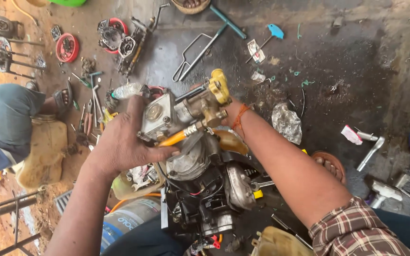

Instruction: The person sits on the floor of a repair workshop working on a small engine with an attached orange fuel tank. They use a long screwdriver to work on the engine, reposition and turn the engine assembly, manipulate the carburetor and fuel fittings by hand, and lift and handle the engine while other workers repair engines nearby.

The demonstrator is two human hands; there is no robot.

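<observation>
My left hand grips the near side of a small engine pump assembly held up in front of me, fingers wrapped by a yellow hose. My right hand, with an orange thread on the wrist, is mostly hidden behind the brass pump head, which has a yellow knob on top. It seems to hold that brass part. The black and silver engine body hangs below, over my lap.
Tools lie scattered on the dark oily floor: a T-handle wrench, a blue-handled tool, screwdrivers, red round parts. Another person's knee and sandalled foot are at left. A plastic bottle lies by my leg.
</observation>
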